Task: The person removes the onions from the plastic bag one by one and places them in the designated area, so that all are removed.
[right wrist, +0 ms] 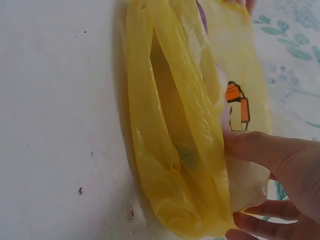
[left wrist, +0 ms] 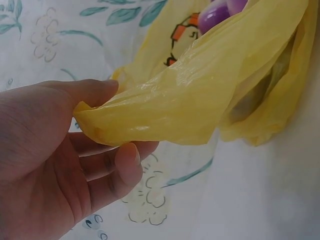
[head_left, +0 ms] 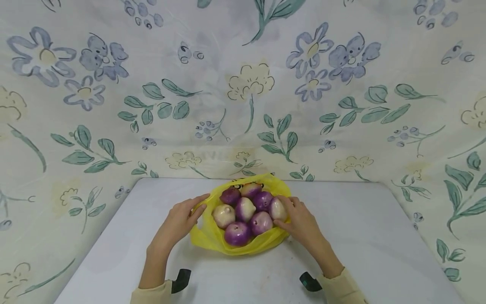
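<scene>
Soft light, dimmer wrist views

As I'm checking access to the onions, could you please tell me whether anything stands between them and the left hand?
Yes: the left side of the yellow plastic bag, which the left hand pinches, stands between that hand and the purple-and-white onions. From above, the bag's mouth is open.

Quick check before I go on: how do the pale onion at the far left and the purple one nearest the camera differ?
The pale onion is mostly cream; the purple onion is mostly deep purple.
The pale onion shows a raised nub, the purple onion a small dark spot.

Both are rounded, glossy and inside the yellow bag.
</scene>
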`<state>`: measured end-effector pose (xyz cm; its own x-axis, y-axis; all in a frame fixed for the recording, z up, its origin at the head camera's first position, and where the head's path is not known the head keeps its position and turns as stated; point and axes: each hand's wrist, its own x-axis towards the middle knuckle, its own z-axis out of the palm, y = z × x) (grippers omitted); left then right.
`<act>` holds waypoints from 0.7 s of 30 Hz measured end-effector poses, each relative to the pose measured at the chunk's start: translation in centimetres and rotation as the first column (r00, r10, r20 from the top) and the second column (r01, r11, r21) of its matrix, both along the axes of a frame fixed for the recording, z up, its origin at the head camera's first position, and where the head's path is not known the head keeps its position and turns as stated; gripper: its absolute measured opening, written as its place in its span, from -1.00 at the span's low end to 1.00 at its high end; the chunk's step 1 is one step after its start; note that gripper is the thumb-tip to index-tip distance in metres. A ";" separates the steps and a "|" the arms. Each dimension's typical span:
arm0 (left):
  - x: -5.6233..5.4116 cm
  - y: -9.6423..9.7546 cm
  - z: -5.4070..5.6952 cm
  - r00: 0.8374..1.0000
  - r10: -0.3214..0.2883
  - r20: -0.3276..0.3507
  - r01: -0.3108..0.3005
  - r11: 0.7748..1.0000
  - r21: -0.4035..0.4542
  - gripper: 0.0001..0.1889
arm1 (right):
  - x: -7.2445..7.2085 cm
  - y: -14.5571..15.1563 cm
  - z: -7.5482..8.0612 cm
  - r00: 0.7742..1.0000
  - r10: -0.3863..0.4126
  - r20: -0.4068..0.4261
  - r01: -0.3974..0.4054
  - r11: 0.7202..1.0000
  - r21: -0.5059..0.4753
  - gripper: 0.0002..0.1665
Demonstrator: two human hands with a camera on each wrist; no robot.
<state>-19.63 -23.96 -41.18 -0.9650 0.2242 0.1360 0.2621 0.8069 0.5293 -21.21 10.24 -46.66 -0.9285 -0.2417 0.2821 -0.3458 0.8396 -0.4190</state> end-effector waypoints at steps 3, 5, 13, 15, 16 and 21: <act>0.0 0.1 0.0 1.000 0.001 0.004 -0.001 1.000 0.000 -0.57 | 0.1 0.0 0.1 1.000 -0.005 0.003 0.005 1.000 0.012 -0.16; 0.0 0.1 0.0 1.000 0.004 0.005 -0.004 1.000 0.000 -0.57 | 0.1 0.0 0.2 1.000 -0.007 0.001 0.007 1.000 0.015 -0.17; 0.0 0.3 0.1 1.000 0.006 0.012 -0.006 1.000 -0.004 -0.57 | 0.2 -0.2 0.4 1.000 -0.021 -0.004 0.021 0.999 0.035 -0.17; -0.1 0.3 0.0 1.000 0.004 0.010 -0.004 1.000 -0.004 -0.57 | 0.3 -0.2 0.4 1.000 -0.023 -0.005 0.023 0.999 0.037 -0.17; -0.1 0.3 0.0 1.000 0.004 0.010 -0.004 1.000 -0.004 -0.57 | 0.3 -0.2 0.5 1.000 -0.023 -0.007 0.023 0.999 0.038 -0.17; -0.1 0.3 -0.1 1.000 0.002 0.014 -0.002 1.000 -0.005 -0.57 | 0.3 -0.1 0.7 0.999 -0.019 -0.033 0.020 0.999 0.040 -0.15</act>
